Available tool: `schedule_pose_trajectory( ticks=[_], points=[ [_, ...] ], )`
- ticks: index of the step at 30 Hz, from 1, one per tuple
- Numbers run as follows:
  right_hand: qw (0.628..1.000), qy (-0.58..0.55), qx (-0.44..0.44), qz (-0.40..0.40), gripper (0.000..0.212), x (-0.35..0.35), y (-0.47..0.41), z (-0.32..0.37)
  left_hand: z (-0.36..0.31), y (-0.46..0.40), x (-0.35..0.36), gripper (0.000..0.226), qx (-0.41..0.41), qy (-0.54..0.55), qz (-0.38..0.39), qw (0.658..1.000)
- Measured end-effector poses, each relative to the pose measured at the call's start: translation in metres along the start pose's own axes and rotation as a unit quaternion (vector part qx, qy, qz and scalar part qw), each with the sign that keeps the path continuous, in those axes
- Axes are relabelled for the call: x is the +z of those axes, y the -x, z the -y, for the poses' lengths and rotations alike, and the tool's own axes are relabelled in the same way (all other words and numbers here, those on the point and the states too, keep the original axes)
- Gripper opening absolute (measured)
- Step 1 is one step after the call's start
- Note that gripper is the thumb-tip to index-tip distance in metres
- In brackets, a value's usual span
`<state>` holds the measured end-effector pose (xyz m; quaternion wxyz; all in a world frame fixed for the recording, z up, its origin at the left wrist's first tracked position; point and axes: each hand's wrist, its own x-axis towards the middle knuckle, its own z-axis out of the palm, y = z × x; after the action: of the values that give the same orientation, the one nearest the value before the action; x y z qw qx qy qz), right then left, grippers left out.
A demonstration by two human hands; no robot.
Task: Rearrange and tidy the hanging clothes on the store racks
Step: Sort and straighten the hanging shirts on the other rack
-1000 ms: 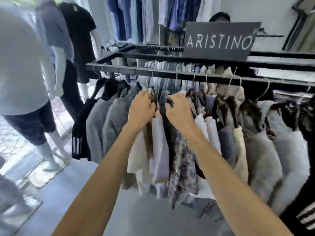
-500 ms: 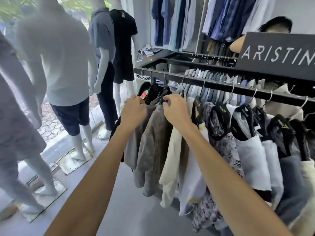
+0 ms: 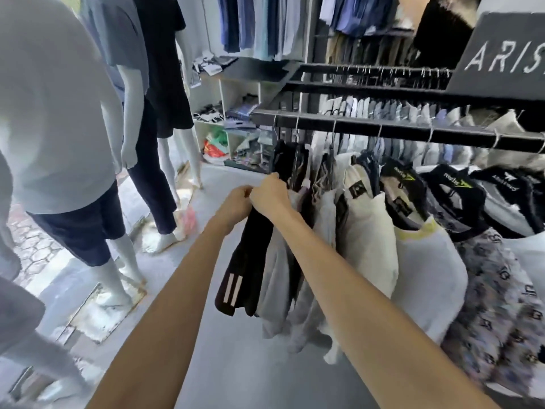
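Observation:
A black rail [image 3: 383,129] carries a row of hanging shirts and shorts. At its left end hangs a black garment with white stripes [image 3: 241,278]. My left hand [image 3: 236,199] and my right hand [image 3: 269,194] meet at the top of this garment, fingers curled on its shoulder or hanger. To its right hang a grey garment [image 3: 275,290], a cream shirt [image 3: 365,240] and a patterned shirt [image 3: 495,305]. The hangers under my hands are hidden.
Three dressed mannequins [image 3: 53,119] stand on floor plates at the left by the window. A shelf with folded items and bags [image 3: 224,137] is behind the rack's end. A dark brand sign [image 3: 501,54] sits on the upper rail. Grey floor [image 3: 236,364] lies below.
Both hands have moved left along the rail, from the middle garments to the black striped one at the end. The view has swung left with them.

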<state>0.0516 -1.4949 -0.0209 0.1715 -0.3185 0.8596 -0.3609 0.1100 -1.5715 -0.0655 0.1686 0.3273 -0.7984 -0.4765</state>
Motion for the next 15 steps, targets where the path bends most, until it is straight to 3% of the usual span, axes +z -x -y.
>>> schedule_pose_trajectory(
  ticks=[5,8,11,15],
  points=[
    [0.995,0.005,0.092,-0.036,0.06,0.013,-0.012,0.002,0.012,-0.013,-0.002,0.032,0.012,0.084,0.055,0.995],
    [0.993,-0.017,0.098,-0.068,0.049,0.007,-0.011,-0.003,0.014,-0.02,-0.006,0.03,-0.001,0.104,0.046,0.994],
    [0.993,-0.034,0.08,-0.084,0.037,-0.01,-0.004,-0.006,0.006,-0.027,-0.012,0.033,0.039,0.045,-0.004,0.998],
    [0.995,-0.019,0.035,-0.091,0.024,-0.048,0.021,-0.005,-0.017,-0.029,-0.019,0.054,0.151,-0.054,-0.064,0.985]
  ],
)
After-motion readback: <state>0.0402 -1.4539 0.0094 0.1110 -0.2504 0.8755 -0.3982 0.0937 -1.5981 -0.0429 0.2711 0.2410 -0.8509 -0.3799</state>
